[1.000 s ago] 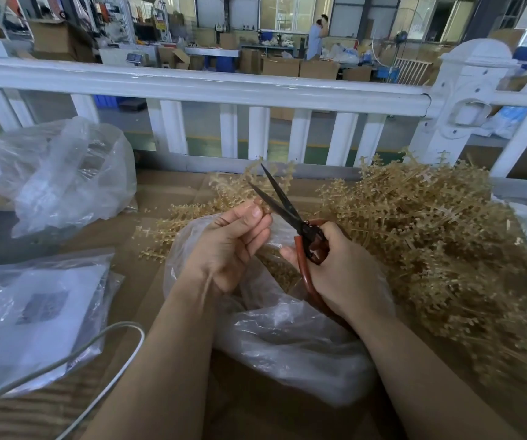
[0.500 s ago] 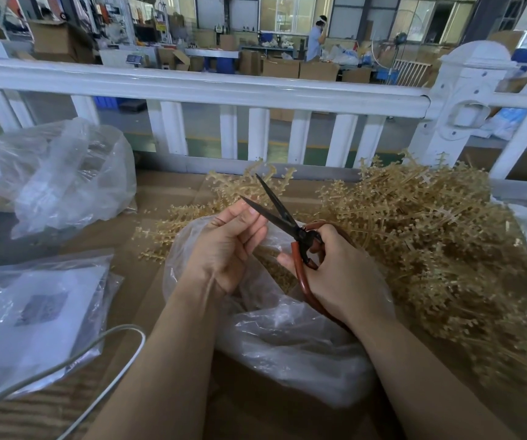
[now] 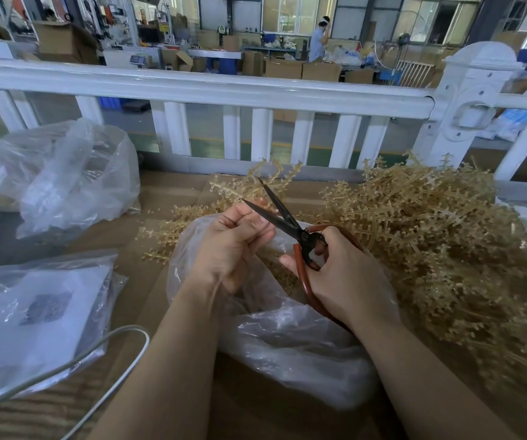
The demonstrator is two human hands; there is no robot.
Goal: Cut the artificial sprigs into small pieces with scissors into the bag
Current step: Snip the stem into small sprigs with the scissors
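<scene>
I am holding the scissors (image 3: 290,222) in my right hand (image 3: 341,274), fingers curled through and around the red-brown handles, with the blades parted and pointing up and away. I am keeping my left hand (image 3: 233,246) just beside the blades, fingers curled together as if pinching a short piece; the piece itself is hidden behind the fingers, so I cannot confirm what it is gripping. Both hands are working directly above the open mouth of the clear bag (image 3: 287,341), a placement I judge is meant to let cut pieces drop straight in. The uncut sprigs (image 3: 430,236) are lying heaped on the tabletop (image 3: 167,281) to the right, within reach of the cutting hand, and a few more are lying beyond the bag. The bag's contents are showing only dimly through the creased plastic, so the amount cut is hard to judge.
</scene>
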